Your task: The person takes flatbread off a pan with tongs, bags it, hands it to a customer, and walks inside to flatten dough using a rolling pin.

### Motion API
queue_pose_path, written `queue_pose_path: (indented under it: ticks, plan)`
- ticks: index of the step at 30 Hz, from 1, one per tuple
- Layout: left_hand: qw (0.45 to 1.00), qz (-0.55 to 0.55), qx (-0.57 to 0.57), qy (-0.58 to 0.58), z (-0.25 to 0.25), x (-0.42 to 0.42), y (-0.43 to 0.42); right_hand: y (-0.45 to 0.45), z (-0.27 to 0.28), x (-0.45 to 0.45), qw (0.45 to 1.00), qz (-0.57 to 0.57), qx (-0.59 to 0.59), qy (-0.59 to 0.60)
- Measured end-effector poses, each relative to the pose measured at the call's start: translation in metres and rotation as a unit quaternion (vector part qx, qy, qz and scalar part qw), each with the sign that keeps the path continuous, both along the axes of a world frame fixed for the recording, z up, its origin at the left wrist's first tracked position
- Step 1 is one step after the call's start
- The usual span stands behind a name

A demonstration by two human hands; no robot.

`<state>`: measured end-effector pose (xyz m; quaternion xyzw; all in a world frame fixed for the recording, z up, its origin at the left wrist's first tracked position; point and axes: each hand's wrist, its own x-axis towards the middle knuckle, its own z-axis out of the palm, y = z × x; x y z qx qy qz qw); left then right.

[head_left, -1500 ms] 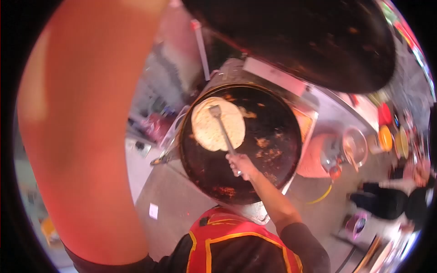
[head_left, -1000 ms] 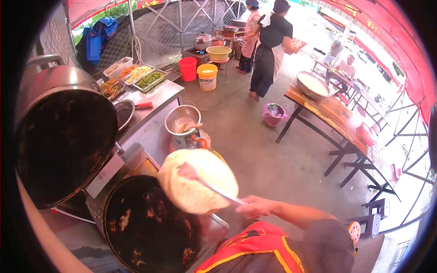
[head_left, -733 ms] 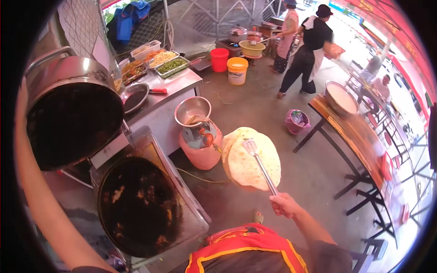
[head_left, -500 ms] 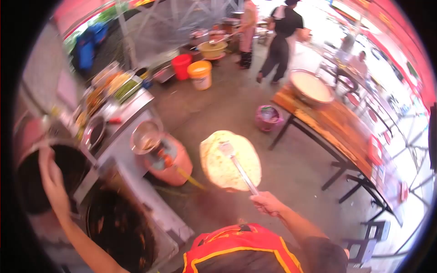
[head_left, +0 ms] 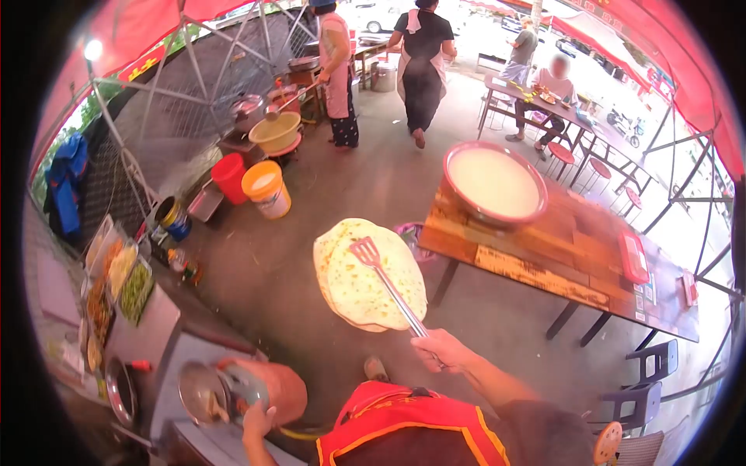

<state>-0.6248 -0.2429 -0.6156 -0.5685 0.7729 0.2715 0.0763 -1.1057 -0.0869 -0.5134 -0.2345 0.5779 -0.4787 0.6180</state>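
Observation:
My right hand point(head_left: 443, 351) is closed round the handle of metal tongs point(head_left: 398, 299). The slotted jaw lies on top of a large round flatbread point(head_left: 342, 272), which hangs above the floor; the lower jaw is hidden behind it. The bread is pale, with browned and green flecks. At lower left, my left hand point(head_left: 258, 423) is beside the top of a pinkish cylinder point(head_left: 284, 388), close to a steel bowl point(head_left: 203, 394) with food scraps. Its fingers are small and partly hidden, so I cannot tell whether it touches anything.
On the right, a wooden table point(head_left: 497, 252) bears a wide basin point(head_left: 497, 182) of pale liquid. Food trays point(head_left: 136, 291) line the left counter. Buckets point(head_left: 266, 190) stand further off. One person point(head_left: 338, 74) stands at a yellow basin; another point(head_left: 423, 66) faces away.
The view has swung left to right, and the table now appears nearer. My left hand has left the dark pot and moved beside the cylinder. The flatbread is still held in the tongs.

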Motion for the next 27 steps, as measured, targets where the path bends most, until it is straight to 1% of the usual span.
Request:
queue_pose_path:
  ticks: [2,4,6,8,10,11,12,14,15,16,17,18,19,22,24,27]
  plan:
    - [0.997,-0.072,0.005,-0.030,-0.001,-0.070,-0.085,-0.041,0.007,-0.031,0.996,-0.045,0.018,-0.070]
    - [0.989,-0.097,-0.058,0.096,0.018,-0.160,-0.154,-0.089,0.016,-0.062,0.993,-0.089,0.026,-0.068]
    - [0.957,-0.227,-0.081,0.158,0.053,-0.255,-0.227,-0.136,0.014,-0.085,0.987,-0.134,0.018,-0.087]
    - [0.934,-0.302,-0.070,0.180,0.074,-0.344,-0.297,-0.183,0.006,-0.114,0.978,-0.177,-0.010,-0.107]
    - [0.932,-0.305,-0.056,0.188,0.090,-0.428,-0.365,-0.236,-0.008,-0.148,0.968,-0.220,-0.029,-0.115]
    - [0.932,-0.305,-0.047,0.190,0.090,-0.459,-0.395,-0.262,-0.016,-0.166,0.963,-0.240,-0.037,-0.120]
    - [0.938,-0.281,-0.039,0.199,0.075,-0.481,-0.429,-0.287,-0.023,-0.184,0.962,-0.254,-0.041,-0.092]
    - [0.948,-0.230,-0.031,0.217,0.027,-0.517,-0.509,-0.342,-0.029,-0.226,0.958,-0.280,-0.056,-0.036]
    - [0.954,-0.205,-0.049,0.212,-0.002,-0.523,-0.546,-0.374,-0.034,-0.258,0.954,-0.289,-0.064,-0.053]
    - [0.960,-0.185,-0.063,0.199,-0.037,-0.509,-0.581,-0.403,-0.045,-0.283,0.947,-0.303,-0.068,-0.080]
    - [0.976,-0.170,-0.054,0.129,-0.067,-0.491,-0.611,-0.426,-0.050,-0.297,0.940,-0.320,-0.060,-0.107]
    - [0.988,-0.143,-0.023,0.060,-0.088,-0.463,-0.631,-0.453,-0.039,-0.315,0.932,-0.348,-0.043,-0.097]
    - [0.993,-0.119,0.011,-0.001,-0.109,-0.445,-0.649,-0.473,-0.037,-0.337,0.926,-0.355,-0.046,-0.121]
    - [0.985,-0.021,0.128,-0.117,-0.142,-0.432,-0.688,-0.534,-0.037,-0.410,0.914,-0.371,-0.048,-0.160]
    - [0.973,0.012,0.177,-0.150,-0.157,-0.463,-0.717,-0.581,-0.035,-0.462,0.908,-0.384,-0.030,-0.163]
    - [0.964,0.021,0.210,-0.164,-0.184,-0.533,-0.786,-0.654,-0.046,-0.532,0.889,-0.438,-0.005,-0.131]
